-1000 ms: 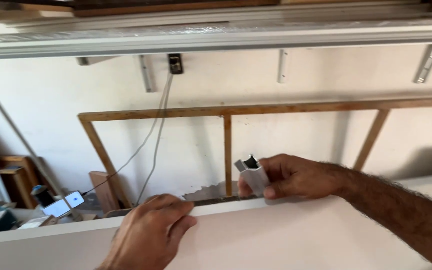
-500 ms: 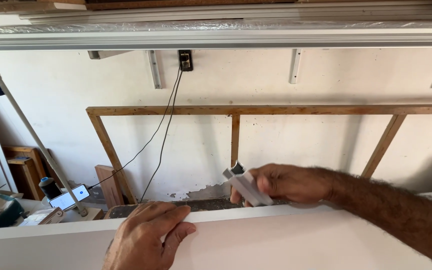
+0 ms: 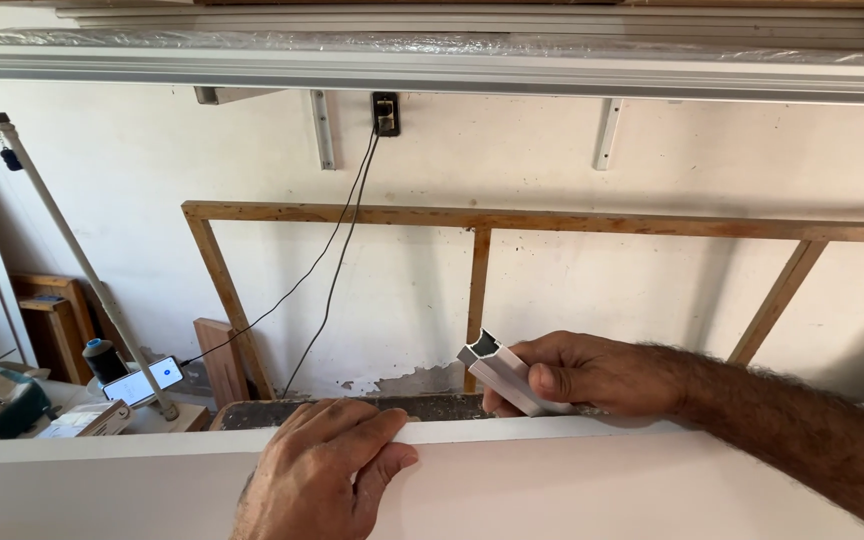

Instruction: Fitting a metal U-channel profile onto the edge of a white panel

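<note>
Tight in my right hand (image 3: 592, 375) sits a short metal channel piece (image 3: 500, 374), just past the far edge of the white board (image 3: 552, 490). My left hand (image 3: 317, 475) lies flat on that edge, holding nothing. If my thumb slides, the piece could drop behind the board. Its near end is hidden in my fist.

White plaster wall (image 3: 572, 270) fills most of frame, paint flaking at lower centre. Wooden frame (image 3: 477, 290) leans against it, mid-frame. Metal rails (image 3: 432, 70) on brackets run across the top. Black socket (image 3: 385, 113) upper centre, two cables (image 3: 337, 270) dropping down-left. Lower left: cluttered bench with phone (image 3: 142, 381), dark spool (image 3: 102, 358), wooden shelf (image 3: 52, 320), slanted white pole (image 3: 82, 270). Even daylight.
</note>
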